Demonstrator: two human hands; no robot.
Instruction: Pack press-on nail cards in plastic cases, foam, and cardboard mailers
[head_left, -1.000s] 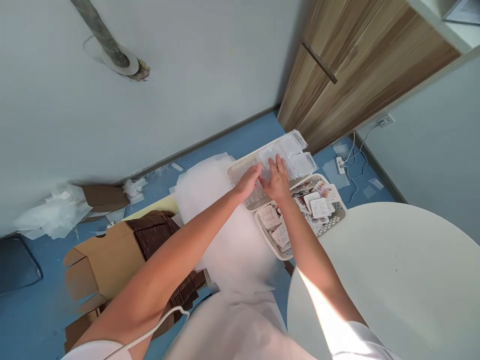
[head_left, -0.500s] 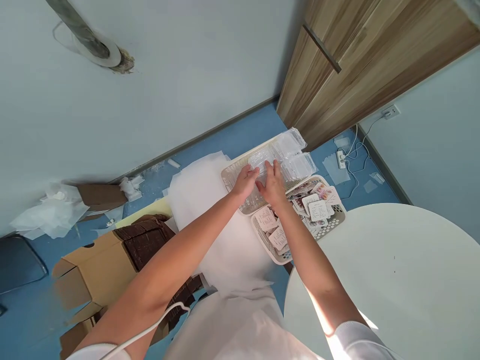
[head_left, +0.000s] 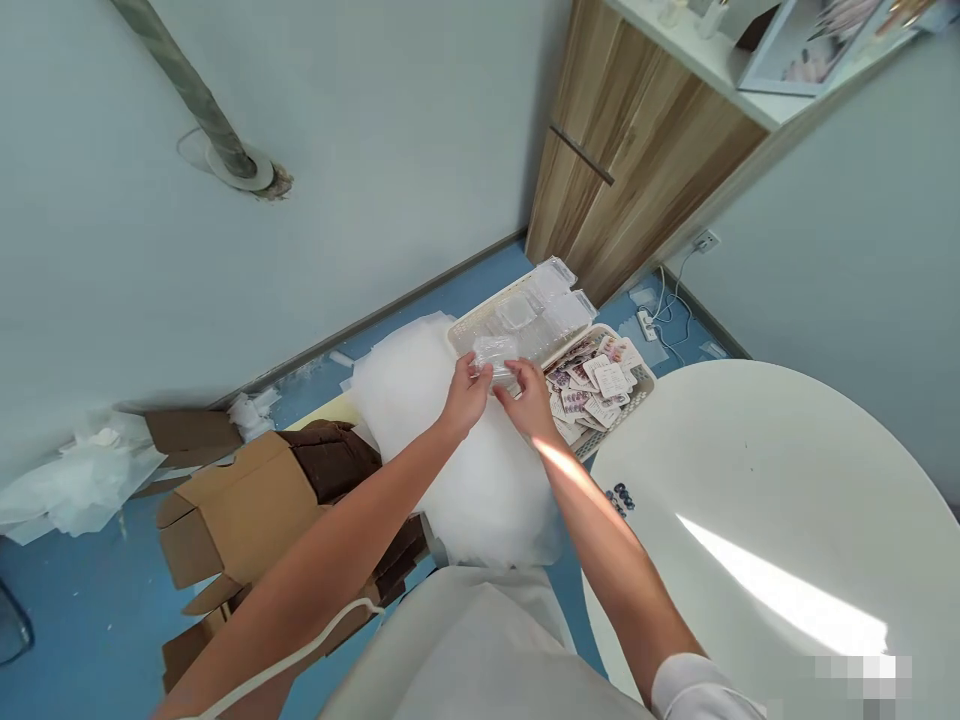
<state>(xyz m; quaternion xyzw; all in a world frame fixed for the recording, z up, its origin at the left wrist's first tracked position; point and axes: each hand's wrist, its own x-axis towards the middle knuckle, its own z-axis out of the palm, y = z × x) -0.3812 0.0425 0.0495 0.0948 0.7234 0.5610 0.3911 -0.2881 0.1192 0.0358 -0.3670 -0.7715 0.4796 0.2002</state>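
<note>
Between my two hands is a clear plastic box (head_left: 495, 352), held up over the near end of a cream basket. My left hand (head_left: 466, 395) grips its left side, thumb and fingers closed on it. My right hand (head_left: 526, 397) pinches the box at its right side. Behind it, the cream basket (head_left: 469, 322) holds several more clear plastic boxes (head_left: 553, 285). Next to my right hand stands a second basket (head_left: 641, 392), filled with printed cards (head_left: 600, 385), some showing rows of false nails.
A white round table (head_left: 787, 450) stands at right, with small dark nail pieces (head_left: 620, 498) by its edge. Open cardboard boxes (head_left: 247, 500) lie at left, beside a stack of white foam sheets (head_left: 420, 400). A wooden cabinet (head_left: 622, 140) and a power strip (head_left: 646, 324) are beyond.
Both hands have come back from inside the cream basket, lifting a clear plastic box out toward me. The view has shifted, showing the cabinet top and more of the table.
</note>
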